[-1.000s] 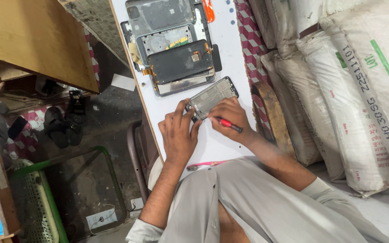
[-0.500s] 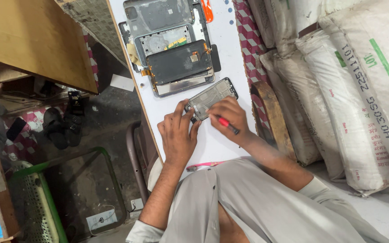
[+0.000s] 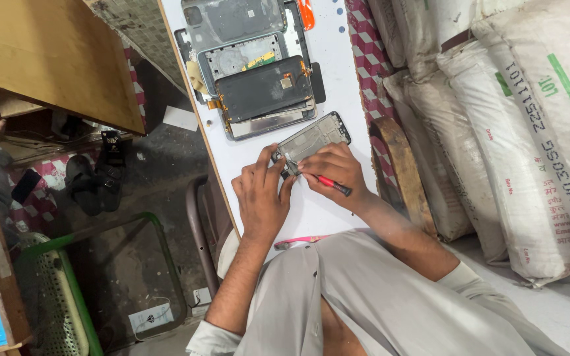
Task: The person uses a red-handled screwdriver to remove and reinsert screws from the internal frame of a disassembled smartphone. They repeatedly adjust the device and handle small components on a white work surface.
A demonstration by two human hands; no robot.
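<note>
- My right hand (image 3: 338, 173) has its fingers (image 3: 324, 160) pinched together round a red-handled screwdriver (image 3: 332, 184), whose tip, as far as I can see, sits at the near end of the phone frame (image 3: 311, 140).
- My left hand (image 3: 262, 198) lies flat beside it, fingers pressed against the near corner of the frame to pin it down; these fingers hold nothing, only press.
- The phone frame lies tilted on the white surface (image 3: 348, 72), just in front of both hands, its far end pointing towards the stack of opened phones (image 3: 258, 79).
- That stack, with a dark display panel (image 3: 265, 89) on top and grey back shells under it, sits near the frame but apart from it.
- A pink strip-like tool (image 3: 301, 240) lies on the surface close to my lap; sacks (image 3: 516, 132) are piled on the right.
- I judge the step in hand to be working a screw or small part at the frame's near end.
- The next move calls for a steady vertical driver, firm pressure from the left hand, and care that the tip does not slip.
</note>
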